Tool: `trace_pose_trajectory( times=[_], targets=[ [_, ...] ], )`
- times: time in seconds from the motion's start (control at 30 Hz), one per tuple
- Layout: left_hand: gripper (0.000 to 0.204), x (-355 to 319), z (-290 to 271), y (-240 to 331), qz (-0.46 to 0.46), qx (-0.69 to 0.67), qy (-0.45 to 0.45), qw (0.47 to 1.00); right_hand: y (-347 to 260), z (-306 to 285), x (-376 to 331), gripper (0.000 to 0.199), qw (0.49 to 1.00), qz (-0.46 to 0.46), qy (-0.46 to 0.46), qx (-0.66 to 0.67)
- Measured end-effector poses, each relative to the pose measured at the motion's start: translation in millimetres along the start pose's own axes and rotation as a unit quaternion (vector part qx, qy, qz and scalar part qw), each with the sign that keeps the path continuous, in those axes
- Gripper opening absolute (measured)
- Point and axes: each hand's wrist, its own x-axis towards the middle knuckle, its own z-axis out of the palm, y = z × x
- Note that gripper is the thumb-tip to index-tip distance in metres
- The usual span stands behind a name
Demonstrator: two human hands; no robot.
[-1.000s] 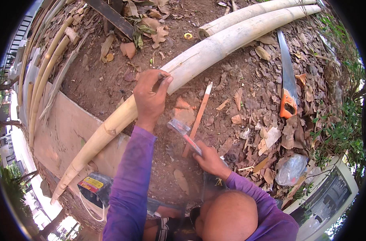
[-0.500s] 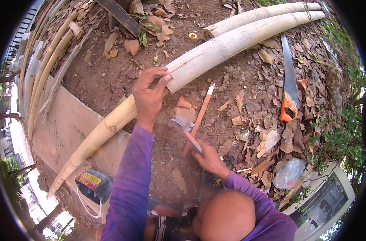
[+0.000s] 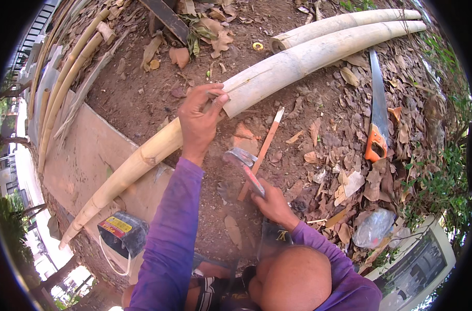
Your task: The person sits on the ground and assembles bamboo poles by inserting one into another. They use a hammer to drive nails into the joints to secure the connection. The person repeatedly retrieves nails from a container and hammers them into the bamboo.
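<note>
A: Head view, only camera. Hands?

B: Left hand (image 3: 199, 116) at the cut end of the thick pale bamboo pole (image 3: 293, 65); thumb and forefinger closed in a pinch on a thin short piece (image 3: 219, 94), kind not clear at this size. Right hand (image 3: 275, 205): fingers wrapped round the handle of a hammer (image 3: 250, 177), its head apart from the bamboo and near a reddish wooden strip (image 3: 269, 136).

A: Second pole?

B: Slimmer yellow bamboo pole (image 3: 153, 150), running from the left hand to lower left, across a flat board (image 3: 85, 150). Upper end hidden by the hand; inside the thick pole or merely beside it, cannot tell.

A: Risks, by your judgement?

B: Three. (1) Dark lengthwise line near the thick pole's cut end, possibly a crack; a blow there could lengthen it. (2) Pinching fingers sit close to that end; a badly aimed hammer could catch them. (3) Poles are round, no clamp visible; a knock could roll either one and jolt the thin piece from the fingertips.

A: The saw (image 3: 378, 111)?

B: On dry leaves (image 3: 350, 78) at right, well apart from both hands. Low hazard, I judge, unless someone reaches across it.
</note>
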Motion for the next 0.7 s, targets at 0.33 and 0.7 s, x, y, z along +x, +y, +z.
trace_pose_trajectory(
  times=[0.33,0.7],
  targets=[
    [0.014,-11.1,14.8,2.6,0.038,-0.011,0.064,0.997,27.9,8.4,-1.1,0.043,0.995,-0.015,-0.002,0.101],
    [0.024,-5.9,38.2,-9.7,0.044,0.007,0.108,0.993,14.4,-10.1,-0.6,0.037,0.995,0.045,-0.063,0.059]
  ],
)
